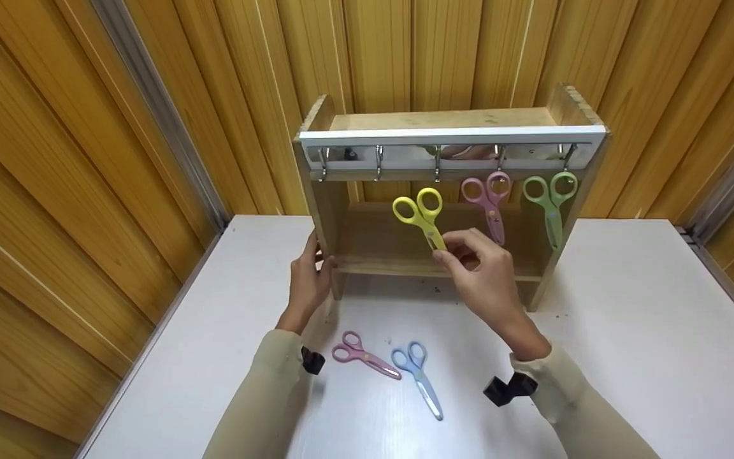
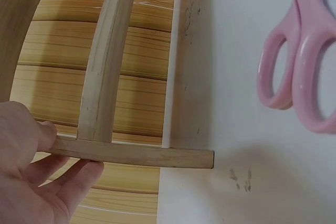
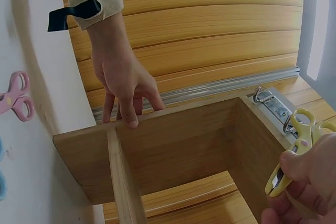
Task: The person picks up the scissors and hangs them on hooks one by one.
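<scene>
My right hand point(image 1: 483, 271) pinches yellow scissors point(image 1: 429, 224) by the blade end, handles up, in front of the wooden rack point(image 1: 399, 266). My left hand point(image 1: 308, 280) grips the rack's left side panel point(image 2: 142, 156), thumb on one face and fingers on the other. Pink scissors point(image 1: 489, 199) and green scissors point(image 1: 552, 203) hang by a handle loop from the two right hooks. On the white table lie a second pair of pink scissors point(image 1: 367, 358) and blue scissors point(image 1: 419, 376), handles toward the rack.
A metal strip point(image 1: 408, 156) with several hooks runs across the rack's upper front. Three hooks at left and centre, including the middle hook point(image 1: 438, 164), carry nothing. The white table point(image 1: 634, 357) meets wood-plank walls point(image 1: 456, 51) behind.
</scene>
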`<action>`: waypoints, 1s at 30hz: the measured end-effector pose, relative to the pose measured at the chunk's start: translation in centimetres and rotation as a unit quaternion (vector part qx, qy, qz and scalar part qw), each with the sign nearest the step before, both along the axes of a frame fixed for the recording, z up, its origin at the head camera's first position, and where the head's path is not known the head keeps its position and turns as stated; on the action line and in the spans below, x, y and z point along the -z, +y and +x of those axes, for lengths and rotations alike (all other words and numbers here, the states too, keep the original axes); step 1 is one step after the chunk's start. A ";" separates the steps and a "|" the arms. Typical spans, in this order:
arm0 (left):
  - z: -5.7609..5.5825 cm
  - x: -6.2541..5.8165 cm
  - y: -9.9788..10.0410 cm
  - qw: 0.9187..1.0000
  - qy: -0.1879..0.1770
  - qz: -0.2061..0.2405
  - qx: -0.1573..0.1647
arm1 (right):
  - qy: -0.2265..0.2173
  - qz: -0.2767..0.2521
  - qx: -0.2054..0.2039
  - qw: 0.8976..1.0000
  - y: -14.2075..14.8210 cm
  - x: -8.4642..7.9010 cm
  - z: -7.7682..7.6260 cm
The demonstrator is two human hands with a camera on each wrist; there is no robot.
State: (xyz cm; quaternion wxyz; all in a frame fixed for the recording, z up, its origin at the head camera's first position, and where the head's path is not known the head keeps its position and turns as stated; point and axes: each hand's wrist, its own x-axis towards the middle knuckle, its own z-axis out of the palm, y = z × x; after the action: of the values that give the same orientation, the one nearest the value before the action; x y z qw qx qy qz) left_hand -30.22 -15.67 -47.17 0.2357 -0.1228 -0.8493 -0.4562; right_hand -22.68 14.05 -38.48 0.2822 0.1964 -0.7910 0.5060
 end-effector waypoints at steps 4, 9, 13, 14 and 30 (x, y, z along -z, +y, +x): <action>0.0 -0.1 0.1 1.000 -0.008 0.001 -0.003 | -0.005 -0.025 -0.006 1.000 -0.4 0.1 -0.4; -0.1 -0.1 0.2 1.000 -0.020 0.001 -0.005 | -0.025 -0.060 -0.010 0.998 -0.7 0.1 -1.0; -0.1 -0.1 0.0 1.000 -0.008 -0.007 -0.007 | -0.039 -0.074 -0.009 0.996 -1.0 0.2 -1.6; -0.1 -0.1 0.0 1.000 -0.006 -0.007 -0.008 | -0.039 -0.077 -0.009 0.996 -1.1 0.2 -1.7; -0.1 0.0 -0.1 1.000 -0.003 0.000 0.000 | -0.053 -0.094 0.018 0.994 -1.6 1.0 -2.8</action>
State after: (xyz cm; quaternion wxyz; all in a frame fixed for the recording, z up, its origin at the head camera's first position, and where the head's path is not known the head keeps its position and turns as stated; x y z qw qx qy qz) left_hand -30.28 -15.80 -47.14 0.2333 -0.1215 -0.8500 -0.4564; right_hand -25.48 12.40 -39.44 0.2663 0.1275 -0.7575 0.5822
